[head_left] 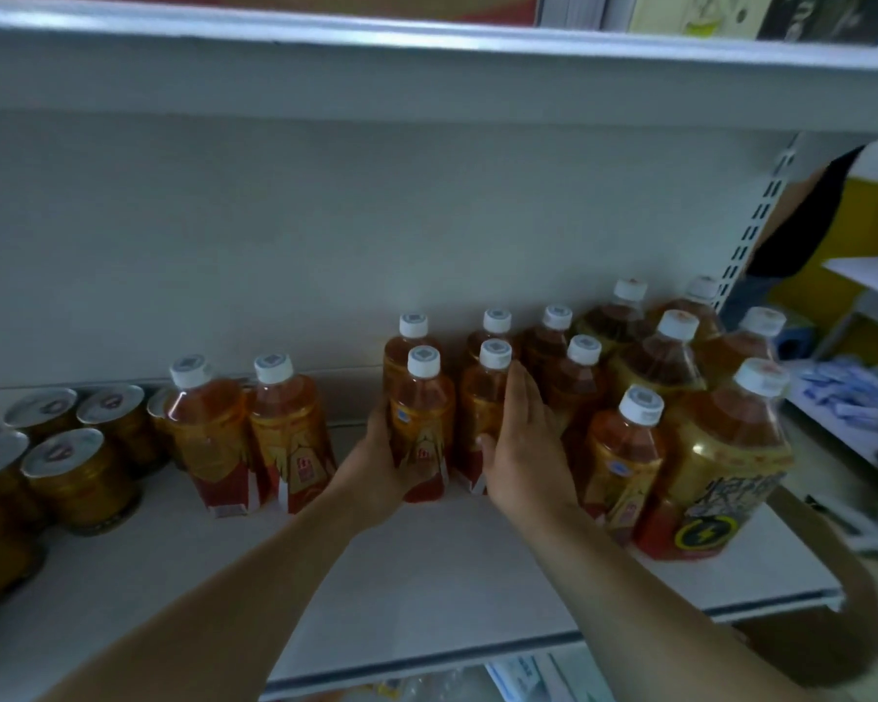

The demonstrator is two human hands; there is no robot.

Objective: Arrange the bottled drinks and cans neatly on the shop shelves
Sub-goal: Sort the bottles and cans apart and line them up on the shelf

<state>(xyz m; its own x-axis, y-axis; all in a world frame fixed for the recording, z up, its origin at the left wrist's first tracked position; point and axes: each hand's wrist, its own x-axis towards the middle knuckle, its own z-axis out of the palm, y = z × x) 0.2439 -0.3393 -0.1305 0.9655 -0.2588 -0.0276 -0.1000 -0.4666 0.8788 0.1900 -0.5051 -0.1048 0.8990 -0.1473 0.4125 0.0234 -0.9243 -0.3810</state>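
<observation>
Amber drink bottles with white caps stand on a white shop shelf (pixel 427 575). My left hand (pixel 381 463) grips the lower left side of a small front bottle (pixel 422 418) in the middle. My right hand (pixel 523 438) lies flat with straight fingers against the right side of the neighbouring small bottle (pixel 482 412), thumb on its front. More small bottles stand behind these two. Two small bottles (pixel 254 428) stand apart to the left. Several gold cans (pixel 79 473) with silver lids fill the far left. Larger bottles (pixel 721 458) crowd the right end.
The shelf above (pixel 427 58) overhangs close over the bottle caps. A slotted upright (pixel 753 220) closes the shelf's right end. Beyond it a person in a dark top (pixel 802 220) stands by other shelves with blue packets (pixel 847 392). Bare shelf shows in front of my arms.
</observation>
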